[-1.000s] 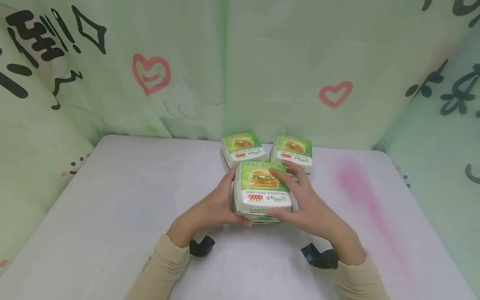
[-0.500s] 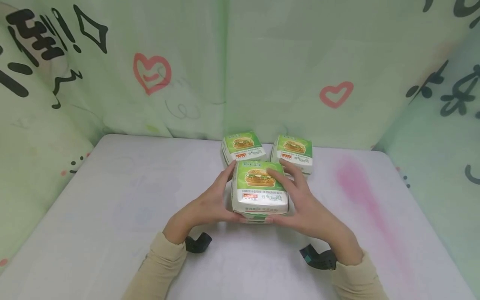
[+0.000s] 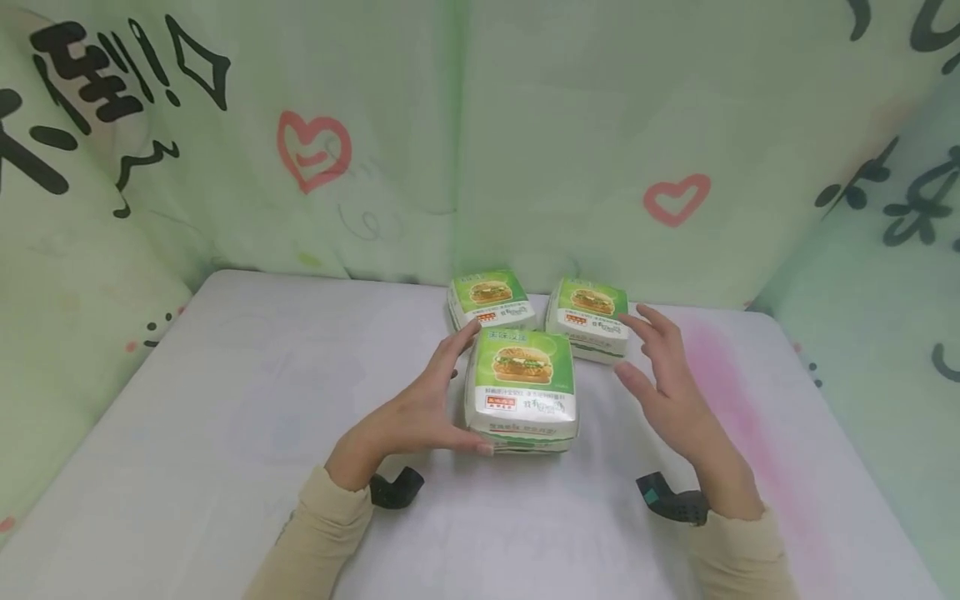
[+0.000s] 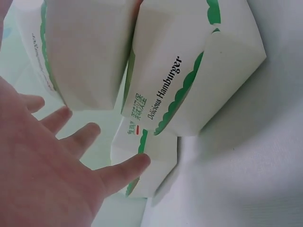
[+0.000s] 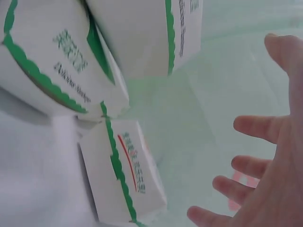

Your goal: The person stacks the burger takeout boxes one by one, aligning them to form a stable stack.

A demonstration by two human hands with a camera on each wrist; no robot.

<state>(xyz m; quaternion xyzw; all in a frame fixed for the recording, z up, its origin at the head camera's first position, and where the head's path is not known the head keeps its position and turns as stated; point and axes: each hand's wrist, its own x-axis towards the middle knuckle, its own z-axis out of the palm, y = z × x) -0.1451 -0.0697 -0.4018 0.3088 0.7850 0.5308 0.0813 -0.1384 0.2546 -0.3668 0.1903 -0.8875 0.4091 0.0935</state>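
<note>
A green-and-white hamburger box (image 3: 522,387) sits on top of another hamburger box (image 4: 165,71), forming a stack at the table's middle; the head view mostly hides the lower one. My left hand (image 3: 416,408) is at the stack's left side, fingers spread and thumb by the front corner. Whether it touches the boxes I cannot tell. To the right of the stack, my right hand (image 3: 678,396) hovers apart from it, fingers spread, holding nothing. In the right wrist view the upper box (image 5: 137,33) leans over the lower box (image 5: 42,61).
Behind the stack stand two more hamburger boxes, one at back left (image 3: 491,298) and one at back right (image 3: 590,317). The white-covered table (image 3: 262,417) has a pink stain (image 3: 723,400) on its right. A green printed cloth (image 3: 555,125) hangs behind the table.
My right hand has let go of the upper box and moved away to the right. My left hand has stayed at the stack's left side. The head view has shifted slightly.
</note>
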